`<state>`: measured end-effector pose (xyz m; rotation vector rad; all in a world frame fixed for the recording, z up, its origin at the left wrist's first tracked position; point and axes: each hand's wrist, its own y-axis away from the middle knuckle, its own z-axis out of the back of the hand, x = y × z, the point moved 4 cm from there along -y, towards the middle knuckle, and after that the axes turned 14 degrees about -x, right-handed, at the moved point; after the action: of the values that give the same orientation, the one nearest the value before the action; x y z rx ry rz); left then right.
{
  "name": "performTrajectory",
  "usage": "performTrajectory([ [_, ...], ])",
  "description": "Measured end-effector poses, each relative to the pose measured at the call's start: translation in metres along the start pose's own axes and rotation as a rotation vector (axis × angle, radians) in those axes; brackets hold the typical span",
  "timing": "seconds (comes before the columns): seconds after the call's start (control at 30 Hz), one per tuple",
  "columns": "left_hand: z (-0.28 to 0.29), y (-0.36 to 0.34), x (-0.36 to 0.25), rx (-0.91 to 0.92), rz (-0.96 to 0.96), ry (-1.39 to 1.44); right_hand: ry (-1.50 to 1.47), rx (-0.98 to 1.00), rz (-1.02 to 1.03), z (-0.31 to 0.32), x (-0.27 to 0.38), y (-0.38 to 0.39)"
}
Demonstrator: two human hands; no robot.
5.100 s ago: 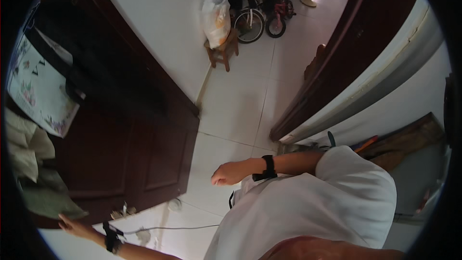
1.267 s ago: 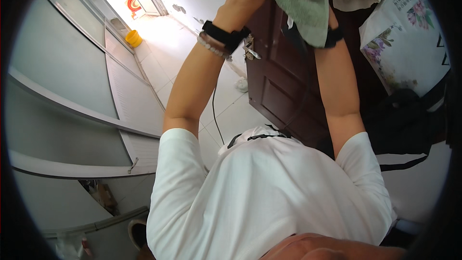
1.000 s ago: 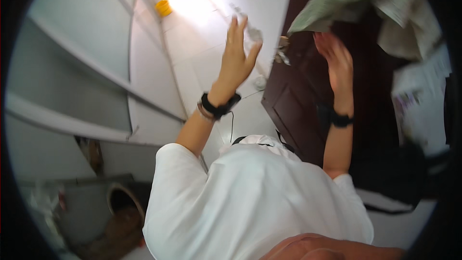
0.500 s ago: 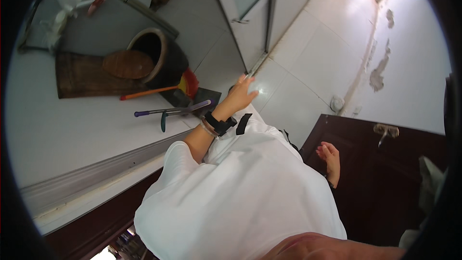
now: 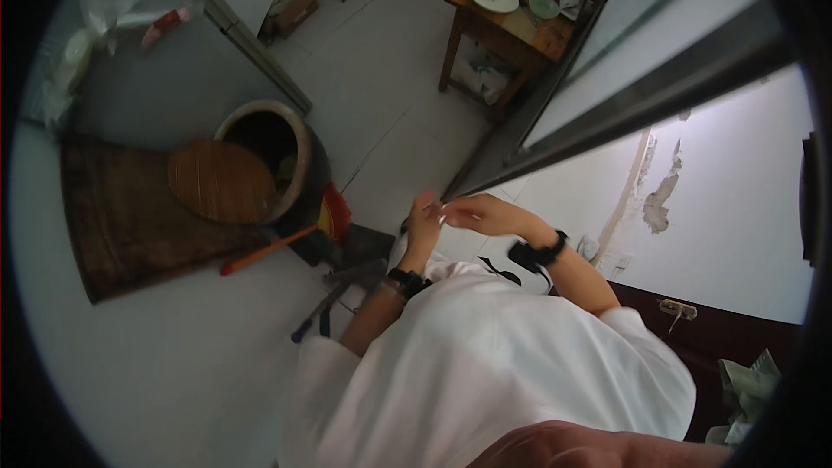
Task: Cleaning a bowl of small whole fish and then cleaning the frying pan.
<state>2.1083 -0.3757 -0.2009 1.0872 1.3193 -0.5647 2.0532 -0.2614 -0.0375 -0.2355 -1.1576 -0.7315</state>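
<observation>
My left hand (image 5: pixel 424 227) is raised in front of my waist, its fingers blurred. My right hand (image 5: pixel 485 216) meets it fingertips to fingers, loosely closed; I cannot make out what, if anything, is between them. Both wrists wear black bands over my white shirt (image 5: pixel 485 355). Just beyond my hands runs the metal frame of a glazed sliding door (image 5: pixel 607 113). Left of them stands a dark ceramic jar (image 5: pixel 308 165) with a round wooden board (image 5: pixel 221 180) leaning at its mouth, in front of a dark wooden slab (image 5: pixel 117 225).
An orange-handled dustpan (image 5: pixel 336 212) lies beside the jar. A wooden table (image 5: pixel 529 35) with plates stands in the room ahead. The dark wooden door (image 5: pixel 728 336), with a handle (image 5: pixel 678 309) and green cloth (image 5: pixel 747 386), is at lower right. Plastic bags (image 5: pixel 104 9) sit at upper left.
Earlier my hands were raised at cloths on the door, then came down apart. Now they meet at my waist, and my view has turned toward the jar and the room with the table.
</observation>
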Motion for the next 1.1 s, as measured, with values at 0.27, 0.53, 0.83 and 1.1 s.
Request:
performTrajectory([
  [0.27,0.114,-0.044,-0.107,-0.315,-0.158,-0.011,-0.159,-0.218,0.079,0.008,0.026,-0.265],
  [0.53,0.183,-0.04,-0.211,-0.716,-0.205,-0.024,0.551,-0.471,-0.435,0.09,-0.23,-0.35],
  [0.83,0.178,-0.193,-0.229,-0.778,-0.278,-0.087,0.333,-0.172,-0.887,0.171,-0.301,-0.309],
  [1.1,0.078,-0.422,-0.361,-0.364,-0.296,-0.295,-0.554,-0.371,-0.601,0.223,-0.246,-0.41],
])
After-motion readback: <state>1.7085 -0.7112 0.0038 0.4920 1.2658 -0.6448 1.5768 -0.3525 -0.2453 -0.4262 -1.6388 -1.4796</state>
